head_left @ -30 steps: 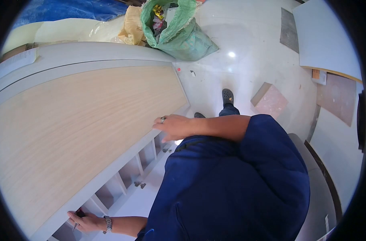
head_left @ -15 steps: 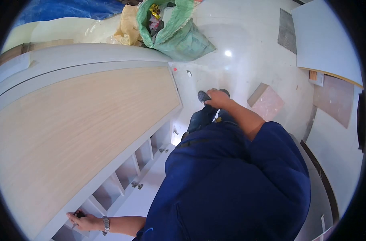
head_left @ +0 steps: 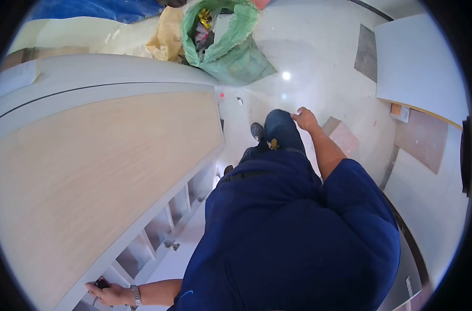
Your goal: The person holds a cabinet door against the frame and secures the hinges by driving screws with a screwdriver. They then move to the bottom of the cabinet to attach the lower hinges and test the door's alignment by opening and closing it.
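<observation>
At the lower left, my left hand (head_left: 107, 295), with a metal watch at the wrist, is closed around a small dark object (head_left: 100, 283) too small to name. It rests at the edge of a long cabinet (head_left: 116, 171) with a pale wood-grain top panel and open compartments along its side. My right hand (head_left: 305, 118) is beside my raised right knee, its thumb and fingers apart and nothing visible in it.
A green sack (head_left: 236, 65) of scraps and a tan bag (head_left: 166, 36) stand beyond the cabinet. A pinkish block (head_left: 342, 139) lies on the floor to the right. White panels (head_left: 420, 62) stand along the right side. Metal hinges (head_left: 171, 244) show below the compartments.
My right hand has moved right and away from my shoes. My right knee has come up. My left hand stays at the cabinet edge with the dark object, and the view has shifted slightly.
</observation>
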Demonstrator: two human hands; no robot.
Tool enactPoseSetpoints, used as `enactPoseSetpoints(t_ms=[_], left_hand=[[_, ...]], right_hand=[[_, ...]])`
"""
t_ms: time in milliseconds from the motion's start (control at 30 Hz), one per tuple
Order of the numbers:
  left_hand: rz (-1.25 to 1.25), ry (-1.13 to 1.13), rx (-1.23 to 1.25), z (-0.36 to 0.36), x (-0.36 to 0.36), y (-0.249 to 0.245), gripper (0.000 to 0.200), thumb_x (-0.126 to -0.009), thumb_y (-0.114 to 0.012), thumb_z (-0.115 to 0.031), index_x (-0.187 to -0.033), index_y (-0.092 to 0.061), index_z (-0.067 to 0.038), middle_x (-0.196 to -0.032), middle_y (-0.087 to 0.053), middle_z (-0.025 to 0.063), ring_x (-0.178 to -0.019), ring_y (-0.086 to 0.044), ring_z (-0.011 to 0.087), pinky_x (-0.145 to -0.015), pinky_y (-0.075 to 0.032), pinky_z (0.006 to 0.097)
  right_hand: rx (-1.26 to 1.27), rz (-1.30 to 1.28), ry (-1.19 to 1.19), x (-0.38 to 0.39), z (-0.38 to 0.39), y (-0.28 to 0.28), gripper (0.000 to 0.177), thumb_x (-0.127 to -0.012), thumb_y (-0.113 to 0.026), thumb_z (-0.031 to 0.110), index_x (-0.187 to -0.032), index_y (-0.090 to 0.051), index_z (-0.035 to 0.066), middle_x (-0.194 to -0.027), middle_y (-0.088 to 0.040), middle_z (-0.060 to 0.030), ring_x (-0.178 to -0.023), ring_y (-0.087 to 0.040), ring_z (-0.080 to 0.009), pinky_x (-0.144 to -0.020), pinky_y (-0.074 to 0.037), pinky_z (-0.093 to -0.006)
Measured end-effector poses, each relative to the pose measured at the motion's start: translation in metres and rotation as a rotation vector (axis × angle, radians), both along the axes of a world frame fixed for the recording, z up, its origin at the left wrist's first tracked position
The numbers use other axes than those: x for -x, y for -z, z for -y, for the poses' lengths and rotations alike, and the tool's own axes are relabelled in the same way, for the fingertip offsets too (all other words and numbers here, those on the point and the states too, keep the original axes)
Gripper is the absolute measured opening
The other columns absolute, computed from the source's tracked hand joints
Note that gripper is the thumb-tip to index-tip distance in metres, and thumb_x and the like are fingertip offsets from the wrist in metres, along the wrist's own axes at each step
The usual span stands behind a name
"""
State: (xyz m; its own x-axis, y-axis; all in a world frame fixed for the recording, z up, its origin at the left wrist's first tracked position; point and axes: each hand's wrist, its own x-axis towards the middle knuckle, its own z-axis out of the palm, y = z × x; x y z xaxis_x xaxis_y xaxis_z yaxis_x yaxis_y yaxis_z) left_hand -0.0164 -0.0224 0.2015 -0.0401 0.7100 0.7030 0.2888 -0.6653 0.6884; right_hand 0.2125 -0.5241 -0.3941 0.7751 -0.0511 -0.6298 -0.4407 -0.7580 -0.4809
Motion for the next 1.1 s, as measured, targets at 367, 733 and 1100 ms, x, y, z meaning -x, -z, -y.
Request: enactPoseSetpoints(t_ms=[367, 733, 1100], left_hand=[[-0.007, -0.066, 0.300, 0.013, -0.023, -0.008, 0.041, -0.089, -0.062, -0.029, -0.112, -0.055, 0.004, -0.098, -0.059, 0.0120, -0.080, -0.053, 0.0182, -0.062, -0.044, 0.0270], [0.049, 0.030, 0.521, -0.040, 0.008, -0.013, 0.036, -0.092, -0.057, -0.030, -0.116, -0.055, -0.003, -0.114, -0.058, 0.0074, -0.094, -0.054, 0.0159, -0.070, -0.046, 0.0279], [0.090, 0.010, 0.597, -0.069, 0.027, 0.021, 0.029, -0.088, -0.063, -0.028, -0.106, -0.058, -0.006, -0.096, -0.060, 0.0052, -0.076, -0.056, 0.0132, -0.061, -0.048, 0.0250]], right_hand=[[-0.051, -0.164, -0.044, -0.076, 0.079, 0.010, 0.056, -0.079, -0.065, 0.044, -0.115, -0.057, 0.001, -0.115, -0.058, -0.0216, -0.111, -0.054, -0.0341, -0.094, -0.043, -0.0395], [0.060, 0.057, 0.083, -0.187, 0.217, 0.034, 0.053, -0.081, -0.063, 0.041, -0.106, -0.060, -0.005, -0.107, -0.062, -0.0236, -0.104, -0.058, -0.0347, -0.090, -0.045, -0.0360], [-0.015, -0.081, -0.190, -0.195, 0.166, -0.007, 0.053, -0.081, -0.064, 0.037, -0.111, -0.058, -0.006, -0.112, -0.060, -0.0241, -0.108, -0.056, -0.0345, -0.093, -0.044, -0.0367]])
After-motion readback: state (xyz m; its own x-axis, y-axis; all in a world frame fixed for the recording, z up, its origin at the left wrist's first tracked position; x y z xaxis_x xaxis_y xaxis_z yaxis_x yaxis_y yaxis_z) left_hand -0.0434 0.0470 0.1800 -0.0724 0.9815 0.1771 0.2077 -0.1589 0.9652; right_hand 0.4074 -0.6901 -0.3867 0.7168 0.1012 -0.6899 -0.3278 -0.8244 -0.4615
